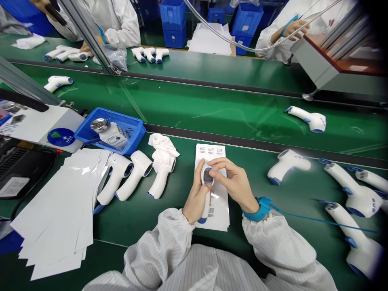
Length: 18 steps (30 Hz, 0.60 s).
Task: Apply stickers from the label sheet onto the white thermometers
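Note:
In front of me is a white infrared thermometer (205, 209) with a blue-tipped handle, its dark display facing up. My left hand (195, 200) is wrapped round its head and upper handle from the left, thumb just below the display. From the right, my right hand (235, 184) has its fingers closed at the head, fingertips on the display's edge. Whether they pinch a thin film there I cannot make out. Beneath both hands lies a stack of printed sheets (222, 202). A blue strap (257, 209) with a cord circles my right wrist.
Left of me are white sheets (60, 218), thermometers (133, 176), one draped with a white cloth (163, 149), and a blue tray (136, 139) holding a bottle (113, 135). More thermometers (353, 190) lie right. Beyond runs a green belt (194, 107); co-workers' hands (295, 29) show across it.

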Motion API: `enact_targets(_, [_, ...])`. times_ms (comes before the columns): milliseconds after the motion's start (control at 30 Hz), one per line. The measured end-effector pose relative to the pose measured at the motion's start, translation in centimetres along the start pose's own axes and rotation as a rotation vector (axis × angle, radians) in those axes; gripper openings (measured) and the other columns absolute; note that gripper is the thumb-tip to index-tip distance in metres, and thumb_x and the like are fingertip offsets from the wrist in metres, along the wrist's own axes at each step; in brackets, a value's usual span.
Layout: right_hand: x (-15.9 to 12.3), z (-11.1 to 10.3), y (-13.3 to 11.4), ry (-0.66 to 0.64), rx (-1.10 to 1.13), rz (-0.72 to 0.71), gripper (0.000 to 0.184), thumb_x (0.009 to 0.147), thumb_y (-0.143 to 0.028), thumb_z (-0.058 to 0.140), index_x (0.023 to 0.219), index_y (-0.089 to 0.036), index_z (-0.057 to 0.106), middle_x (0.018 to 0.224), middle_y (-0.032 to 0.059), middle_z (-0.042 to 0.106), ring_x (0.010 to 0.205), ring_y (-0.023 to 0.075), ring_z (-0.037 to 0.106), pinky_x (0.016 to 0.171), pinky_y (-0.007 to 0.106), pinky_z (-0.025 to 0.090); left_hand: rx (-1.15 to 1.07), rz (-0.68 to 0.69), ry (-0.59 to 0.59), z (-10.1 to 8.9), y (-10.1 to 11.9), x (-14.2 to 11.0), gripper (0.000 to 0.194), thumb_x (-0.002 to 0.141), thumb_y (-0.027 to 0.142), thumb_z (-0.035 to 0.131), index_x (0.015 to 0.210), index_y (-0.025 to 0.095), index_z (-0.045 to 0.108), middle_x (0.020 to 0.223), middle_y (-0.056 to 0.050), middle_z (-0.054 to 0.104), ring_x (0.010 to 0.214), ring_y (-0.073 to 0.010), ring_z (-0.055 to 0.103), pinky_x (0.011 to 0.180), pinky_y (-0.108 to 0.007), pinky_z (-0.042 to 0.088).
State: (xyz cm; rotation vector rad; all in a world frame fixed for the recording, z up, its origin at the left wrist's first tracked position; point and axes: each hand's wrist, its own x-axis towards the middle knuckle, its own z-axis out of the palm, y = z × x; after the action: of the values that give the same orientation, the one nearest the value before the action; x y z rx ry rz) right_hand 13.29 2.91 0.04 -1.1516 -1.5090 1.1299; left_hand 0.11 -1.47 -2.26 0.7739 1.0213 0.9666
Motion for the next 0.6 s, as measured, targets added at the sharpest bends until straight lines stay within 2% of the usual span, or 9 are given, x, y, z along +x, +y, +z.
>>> enact_targets(133, [0.08, 0.25, 0.01, 0.055, -0.016, -0.011, 0.006, 0.080, -0.022, 0.071, 0.075, -0.024, 0.068, 0.092, 0.0021, 0.070, 0.092, 0.0198, 0.064, 0.088, 0.037, 0.049, -0.002, -0.012, 0.003, 0.03, -0.01, -0.04, 0.067, 0.090, 0.022, 0.041, 0.152, 0.036, 0.017, 0.082, 0.000, 0.057, 0.048, -0.0109, 0.042, 0.052, -0.027, 0.041])
enact_targets(233, [0.09, 0.43, 0.03, 0.090, -0.033, -0.007, 0.006, 0.079, -0.020, 0.072, 0.075, -0.023, 0.068, 0.089, 0.0020, 0.069, 0.089, 0.0195, 0.064, 0.086, 0.036, 0.050, 0.003, -0.023, -0.007, 0.06, 0.07, -0.07, 0.067, 0.091, 0.021, 0.039, 0.152, 0.036, 0.016, 0.082, 0.000, 0.056, 0.048, -0.0102, 0.041, 0.052, -0.027, 0.041])
enact_targets(333, [0.05, 0.53, 0.04, 0.101, -0.033, -0.002, 0.007, 0.078, -0.019, 0.072, 0.074, -0.022, 0.068, 0.088, 0.0020, 0.069, 0.088, 0.0189, 0.064, 0.084, 0.035, 0.050, 0.014, -0.028, -0.020, 0.08, 0.18, -0.09, 0.068, 0.091, 0.019, 0.038, 0.152, 0.037, 0.015, 0.079, 0.001, 0.054, 0.049, -0.0103, 0.041, 0.053, -0.026, 0.041])
enact_targets(500, [-0.13, 0.75, 0.26, 0.108, -0.018, 0.007, 0.007, 0.079, -0.018, 0.070, 0.074, -0.022, 0.066, 0.089, 0.0021, 0.068, 0.088, 0.0182, 0.063, 0.083, 0.034, 0.049, 0.022, -0.022, -0.006, 0.08, 0.26, -0.08, 0.067, 0.091, 0.021, 0.040, 0.152, 0.035, 0.015, 0.090, -0.002, 0.057, 0.051, -0.0102, 0.044, 0.054, -0.026, 0.042])
enact_targets(600, [-0.12, 0.88, 0.55, 0.138, 0.019, 0.052, 0.009, 0.078, -0.021, 0.071, 0.077, -0.022, 0.062, 0.088, 0.0017, 0.065, 0.089, 0.0184, 0.062, 0.084, 0.035, 0.049, 0.020, -0.026, -0.005, 0.07, 0.24, -0.15, 0.066, 0.091, 0.020, 0.039, 0.151, 0.036, 0.017, 0.084, 0.000, 0.056, 0.050, -0.0103, 0.043, 0.053, -0.026, 0.043])
